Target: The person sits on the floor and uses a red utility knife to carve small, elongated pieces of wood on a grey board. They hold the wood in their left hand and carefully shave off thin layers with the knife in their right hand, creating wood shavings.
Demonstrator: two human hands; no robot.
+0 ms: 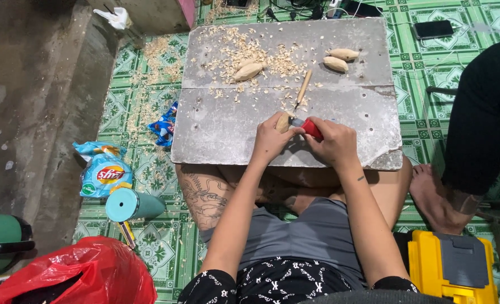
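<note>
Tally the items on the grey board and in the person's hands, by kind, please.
Pale carved oval wood pieces: 4 – three lying on the grey board, at and, plus one in the left hand at
Red-handled carving knife, in the right hand: 1
Wooden-handled tool, lying on the board: 1
Total: 6

Light-blue snack bag (104, 171) and blue wrapper (165, 125) on green floor left of board; dark-screened phone (433, 29) top right

Grey shorts, black tee w/ white lettering, tattoos on thigh & right wrist.
</note>
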